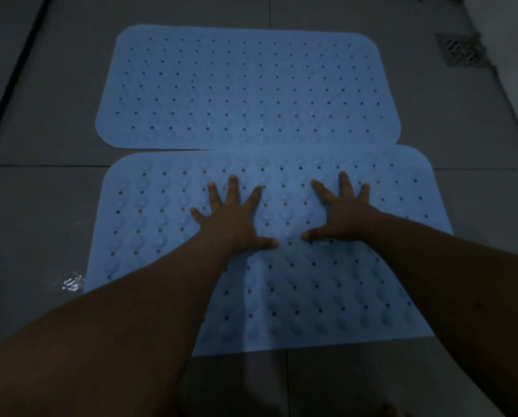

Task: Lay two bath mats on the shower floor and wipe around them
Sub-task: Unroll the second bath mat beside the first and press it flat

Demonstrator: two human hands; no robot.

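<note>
Left hand and right hand, fingers spread, press flat on near mat, likely seating it; far mat abuts at 12 o'clock on floor.

Landmark: near blue perforated rubber mat. Left hand and right hand flat on its middle, fingers spread, forearms crossing its near half. Far blue perforated rubber mat touches its far edge. Bare grey floor tile left, right, nearer. Square metal drain grate far right, beside pale wall.
</note>
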